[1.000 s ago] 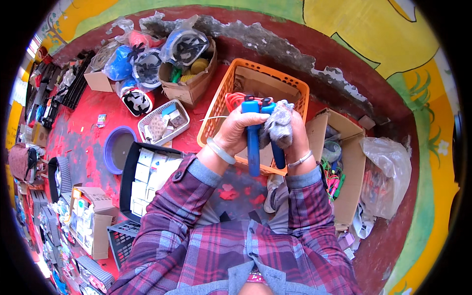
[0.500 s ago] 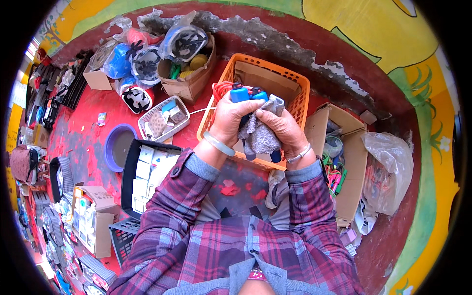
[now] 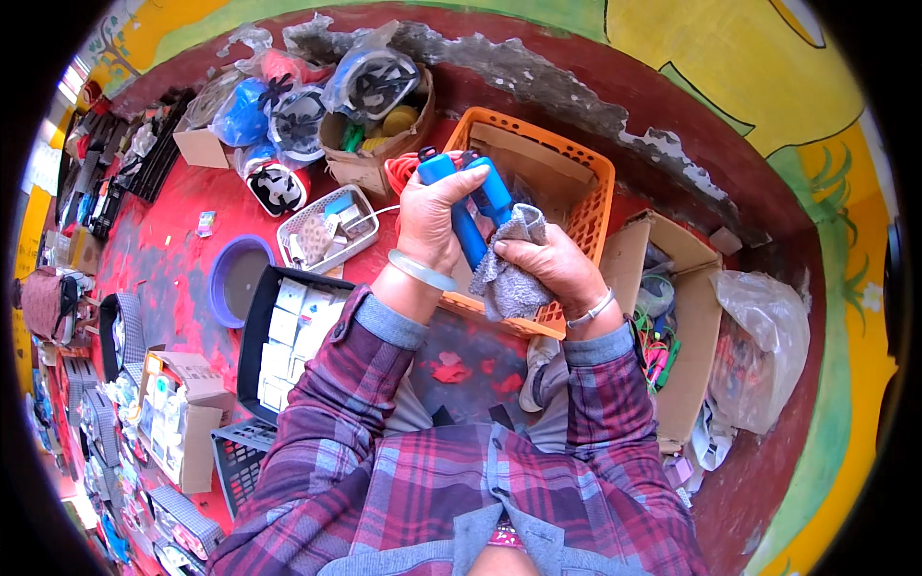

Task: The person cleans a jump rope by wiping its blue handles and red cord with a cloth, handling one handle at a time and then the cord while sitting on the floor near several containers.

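My left hand (image 3: 427, 226) is closed round a jump rope (image 3: 493, 195), gripping its two blue handles side by side, with black caps at their far ends. Its coiled orange-red cord (image 3: 401, 173) bunches out beyond the left fingers. A grey cloth (image 3: 519, 276) is pinched in my right hand (image 3: 562, 273), thumb on top, and lies against the near part of the handles. Both hands are above the near left part of an orange plastic basket (image 3: 603, 197), which has a cardboard piece inside. The fingers under the cloth are hidden.
Right of the basket stands an open cardboard box (image 3: 696, 360) with coloured cords, beside a clear plastic bag (image 3: 764, 336). To the left are a white basket (image 3: 331, 254), a purple basin (image 3: 219, 278) and a black bin of white boxes (image 3: 252, 346). Bagged helmets (image 3: 298, 120) sit farther back.
The cloth has come down off the blue handles, so more of them shows. My left hand has shifted slightly left with the jump rope, and the whole view has moved a little.
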`<state>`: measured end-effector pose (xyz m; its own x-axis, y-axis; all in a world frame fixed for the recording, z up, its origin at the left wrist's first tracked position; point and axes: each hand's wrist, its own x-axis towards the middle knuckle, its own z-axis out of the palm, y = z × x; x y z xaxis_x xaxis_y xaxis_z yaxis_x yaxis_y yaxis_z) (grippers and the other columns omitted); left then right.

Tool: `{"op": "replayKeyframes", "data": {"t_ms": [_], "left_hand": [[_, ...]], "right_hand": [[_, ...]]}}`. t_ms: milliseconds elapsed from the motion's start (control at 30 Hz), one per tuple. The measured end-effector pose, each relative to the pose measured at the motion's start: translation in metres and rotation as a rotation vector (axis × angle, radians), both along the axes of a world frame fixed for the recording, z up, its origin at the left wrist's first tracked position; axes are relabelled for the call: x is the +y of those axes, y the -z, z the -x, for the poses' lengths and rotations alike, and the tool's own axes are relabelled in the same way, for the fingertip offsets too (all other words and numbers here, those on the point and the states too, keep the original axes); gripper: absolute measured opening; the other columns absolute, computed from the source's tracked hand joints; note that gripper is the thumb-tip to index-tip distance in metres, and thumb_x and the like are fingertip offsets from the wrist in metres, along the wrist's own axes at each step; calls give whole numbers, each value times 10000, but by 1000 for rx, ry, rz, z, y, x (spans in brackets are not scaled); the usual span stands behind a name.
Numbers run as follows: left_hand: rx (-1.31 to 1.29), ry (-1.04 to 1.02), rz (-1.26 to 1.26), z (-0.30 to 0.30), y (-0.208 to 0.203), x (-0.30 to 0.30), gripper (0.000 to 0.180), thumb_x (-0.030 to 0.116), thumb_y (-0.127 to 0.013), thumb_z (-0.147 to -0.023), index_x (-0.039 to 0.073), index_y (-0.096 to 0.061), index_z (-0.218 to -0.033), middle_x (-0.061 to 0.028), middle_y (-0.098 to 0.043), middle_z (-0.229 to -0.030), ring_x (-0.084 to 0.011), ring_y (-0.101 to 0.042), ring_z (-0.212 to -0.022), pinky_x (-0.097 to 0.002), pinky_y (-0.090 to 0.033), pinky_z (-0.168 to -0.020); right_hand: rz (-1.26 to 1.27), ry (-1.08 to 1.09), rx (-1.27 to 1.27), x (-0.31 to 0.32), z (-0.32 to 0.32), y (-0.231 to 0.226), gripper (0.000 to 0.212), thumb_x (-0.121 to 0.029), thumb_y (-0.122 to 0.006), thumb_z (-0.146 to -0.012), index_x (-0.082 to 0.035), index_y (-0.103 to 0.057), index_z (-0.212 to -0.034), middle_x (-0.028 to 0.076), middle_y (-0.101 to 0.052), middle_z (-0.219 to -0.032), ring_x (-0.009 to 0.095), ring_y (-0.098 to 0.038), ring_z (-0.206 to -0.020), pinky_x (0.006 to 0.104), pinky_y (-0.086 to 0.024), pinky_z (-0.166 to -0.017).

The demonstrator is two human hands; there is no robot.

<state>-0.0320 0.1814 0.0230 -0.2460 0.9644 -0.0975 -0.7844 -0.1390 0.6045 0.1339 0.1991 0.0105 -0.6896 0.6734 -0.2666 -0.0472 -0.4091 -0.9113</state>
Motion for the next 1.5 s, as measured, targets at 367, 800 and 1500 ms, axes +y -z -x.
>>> {"op": "replayKeyframes", "data": {"t_ms": [367, 800, 1500], "left_hand": [[38, -239, 58, 32, 16, 18, 269, 27, -705, -756, 37, -561, -982, -56, -614, -881, -183, -621, -802, -329, -526, -728], [-54, -63, 104, 23, 10, 10, 193, 70, -681, -793, 69, -560, -943, -56, -594, -845, -190, -604, -745, -372, -521, -671], [-76, 483, 17, -23, 34, 0, 354, 206, -586, -894, 23, -521, -1190, -92, -606, -1110, -195, -604, -989, -328, -487, -878]], "right_hand": [[-350, 34, -256, -4, -2, 13, 139, -116, -642, -810, -18, -588, -892, 24, -614, -791, 114, -576, -736, 279, -480, -679], [-298, 597, 348, 28, -35, -10, 516, -425, -501, -921, 5, -502, -1205, 136, -566, -1167, 239, -564, -1065, 364, -452, -928], [-886, 655, -337, 17, 2, 34, 382, -382, -545, -917, -21, -642, -997, 146, -669, -788, 244, -663, -717, 320, -485, -620]]}}
